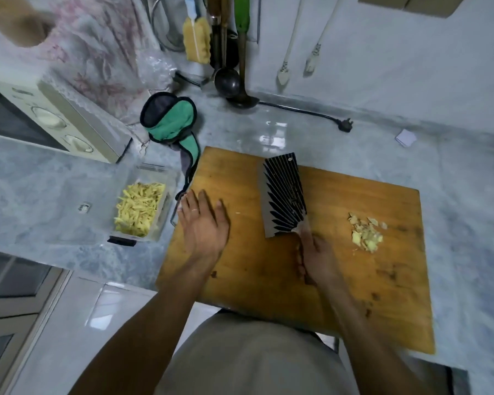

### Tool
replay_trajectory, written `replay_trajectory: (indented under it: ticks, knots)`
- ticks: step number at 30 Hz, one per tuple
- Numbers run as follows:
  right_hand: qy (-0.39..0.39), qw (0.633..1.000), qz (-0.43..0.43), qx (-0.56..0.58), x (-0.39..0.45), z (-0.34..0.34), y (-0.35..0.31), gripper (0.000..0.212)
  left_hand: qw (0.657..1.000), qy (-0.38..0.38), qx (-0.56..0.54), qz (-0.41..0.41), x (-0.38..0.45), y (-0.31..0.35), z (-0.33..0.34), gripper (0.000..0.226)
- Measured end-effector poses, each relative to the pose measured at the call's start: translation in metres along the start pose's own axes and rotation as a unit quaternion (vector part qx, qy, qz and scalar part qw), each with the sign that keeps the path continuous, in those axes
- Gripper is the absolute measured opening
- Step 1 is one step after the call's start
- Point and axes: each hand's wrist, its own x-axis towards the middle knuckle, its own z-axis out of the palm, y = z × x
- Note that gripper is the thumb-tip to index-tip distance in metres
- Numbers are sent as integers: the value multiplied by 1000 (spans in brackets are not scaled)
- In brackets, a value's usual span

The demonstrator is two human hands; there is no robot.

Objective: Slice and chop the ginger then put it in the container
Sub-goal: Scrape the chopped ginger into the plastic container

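The right hand (315, 259) holds the cleaver (283, 196) by its handle in a closed grip, the blade lying over the middle of the wooden cutting board (340, 295). The left hand (203, 223) rests flat on the board's left part, fingers straight, its grip holding nothing. Chopped ginger (365, 235) sits on the board's right. Left on the tabletop (54, 181), a clear container (141, 202) holds ginger strips (139, 208).

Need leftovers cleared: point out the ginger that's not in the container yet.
The small ginger pile on the cutting board, right of the cleaver.
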Motion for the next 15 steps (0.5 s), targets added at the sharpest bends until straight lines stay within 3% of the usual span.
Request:
replay_trajectory:
  ticks: [8, 15]
  knots:
    - [-75, 989, -68, -105, 3, 28, 6, 68, 1000, 11, -20, 0, 0, 18, 9, 62]
    - [-121, 986, -83, -85, -2, 38, 8, 53, 974, 48, -218, -49, -2, 59, 27, 63]
